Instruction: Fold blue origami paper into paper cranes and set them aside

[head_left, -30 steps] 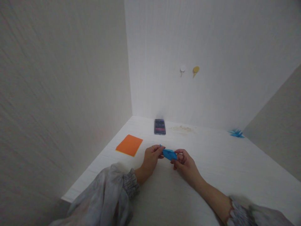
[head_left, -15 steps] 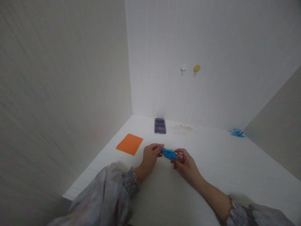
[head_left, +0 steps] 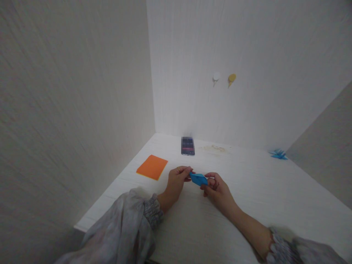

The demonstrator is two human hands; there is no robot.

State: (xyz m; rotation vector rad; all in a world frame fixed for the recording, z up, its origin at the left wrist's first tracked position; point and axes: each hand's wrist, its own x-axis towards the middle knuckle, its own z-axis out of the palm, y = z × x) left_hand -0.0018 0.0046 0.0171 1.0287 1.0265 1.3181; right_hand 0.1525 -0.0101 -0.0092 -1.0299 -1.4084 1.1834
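Note:
A small folded piece of blue paper [head_left: 198, 179] is held between my two hands, above the white table. My left hand [head_left: 178, 182] pinches its left end between thumb and fingers; a ring shows on one finger. At the opposite end, my right hand [head_left: 217, 189] grips the lower right corner with the thumb below and the fingers curled behind. The paper has several layers and a long, pointed shape. Fingertips hide both of its ends.
Left of my hands lies a stack of square orange paper [head_left: 152, 167] with a yellow edge. A phone [head_left: 187, 146] rests near the back wall. Folded blue paper pieces [head_left: 278, 154] sit in the far right corner. Two hooks, one white [head_left: 216, 76] and one yellow [head_left: 232, 78], are on the wall.
Both hands keep the same hold on the blue paper, which has hardly moved. The whole view has shifted very slightly.

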